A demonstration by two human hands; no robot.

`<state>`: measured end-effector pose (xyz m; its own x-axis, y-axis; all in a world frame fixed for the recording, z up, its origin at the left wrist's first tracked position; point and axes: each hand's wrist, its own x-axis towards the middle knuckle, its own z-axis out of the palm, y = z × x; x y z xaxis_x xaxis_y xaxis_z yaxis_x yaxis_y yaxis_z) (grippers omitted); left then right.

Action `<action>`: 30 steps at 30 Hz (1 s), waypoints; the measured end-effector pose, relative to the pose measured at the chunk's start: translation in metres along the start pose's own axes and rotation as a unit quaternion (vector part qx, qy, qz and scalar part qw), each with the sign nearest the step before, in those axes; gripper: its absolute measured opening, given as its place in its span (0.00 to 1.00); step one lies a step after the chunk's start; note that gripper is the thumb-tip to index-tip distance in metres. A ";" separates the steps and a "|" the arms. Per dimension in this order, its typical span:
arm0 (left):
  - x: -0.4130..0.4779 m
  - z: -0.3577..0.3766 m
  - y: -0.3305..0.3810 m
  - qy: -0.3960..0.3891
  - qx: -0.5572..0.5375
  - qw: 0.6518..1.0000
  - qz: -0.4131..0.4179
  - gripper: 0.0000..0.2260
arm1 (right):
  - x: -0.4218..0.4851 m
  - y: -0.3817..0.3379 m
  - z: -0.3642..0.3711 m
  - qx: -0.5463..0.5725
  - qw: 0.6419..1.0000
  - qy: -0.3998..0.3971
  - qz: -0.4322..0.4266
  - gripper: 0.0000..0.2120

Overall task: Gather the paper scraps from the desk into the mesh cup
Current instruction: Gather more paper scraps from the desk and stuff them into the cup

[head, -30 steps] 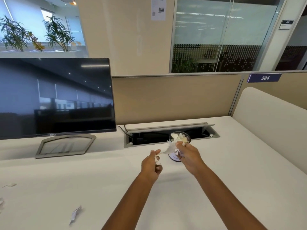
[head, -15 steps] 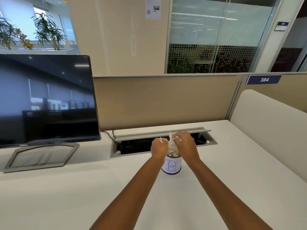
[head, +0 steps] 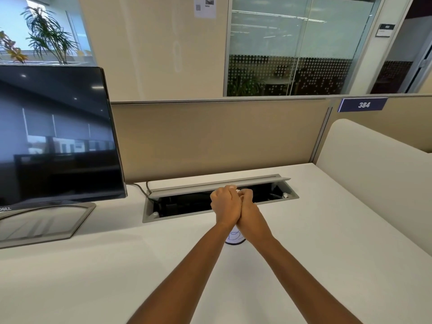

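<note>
Desk, broad and white [head: 304,253]. Left hand [head: 225,205] and right hand [head: 249,208] meet above it, fingers curled. Directly beneath them stands the dark-based mesh cup with white, blue-inked label [head: 234,239], upright, mouth hidden. Small white paper scrap [head: 237,190] sits pinched between the fingertips.

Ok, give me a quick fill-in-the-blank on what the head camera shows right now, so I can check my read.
1. The left hand and right hand meet directly above the ___.
2. The monitor stands on the hands' ___ side.
3. The blue plate on the partition reads ___.
4. The lid of the cable tray behind the hands is ___.
Missing words: mesh cup; left; 384; open.
</note>
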<state>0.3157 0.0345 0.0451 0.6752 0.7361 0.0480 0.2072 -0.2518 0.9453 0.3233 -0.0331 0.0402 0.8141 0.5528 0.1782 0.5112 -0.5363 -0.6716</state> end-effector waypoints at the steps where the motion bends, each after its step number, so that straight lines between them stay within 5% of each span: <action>1: -0.001 0.000 -0.002 -0.008 -0.002 1.000 0.007 0.16 | 0.000 0.001 -0.001 -0.023 1.000 -0.004 -0.018 0.18; 4: -0.005 -0.001 -0.008 -0.043 -0.008 0.999 0.006 0.17 | 0.004 0.010 -0.002 -0.082 0.993 -0.005 -0.081 0.25; 7: -0.009 -0.004 -0.012 -0.091 -0.039 0.995 -0.011 0.24 | 0.005 0.018 0.002 -0.086 0.990 0.016 -0.107 0.19; 10: -0.015 -0.008 -0.009 -0.101 -0.104 0.989 -0.029 0.20 | 0.004 0.021 0.004 -0.080 0.991 0.024 -0.108 0.16; 16: -0.006 -0.003 -0.021 -0.073 0.085 0.993 0.036 0.25 | 0.008 0.021 -0.007 -0.178 0.971 -0.117 -0.111 0.18; 25: -0.001 -0.012 -0.021 -0.136 -0.039 0.990 -0.009 0.20 | 0.011 0.024 -0.013 -0.289 0.922 -0.204 -0.157 0.28; 30: 0.002 -0.017 -0.022 -0.118 -0.106 0.986 -0.054 0.26 | 0.017 0.017 -0.011 -0.318 0.910 -0.239 -0.118 0.29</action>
<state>0.3005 0.0520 0.0296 0.8089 0.5777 -0.1092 0.1508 -0.0244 0.9883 0.3487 -0.0397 0.0395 0.5263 0.8326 -0.1726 0.8357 -0.5440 -0.0759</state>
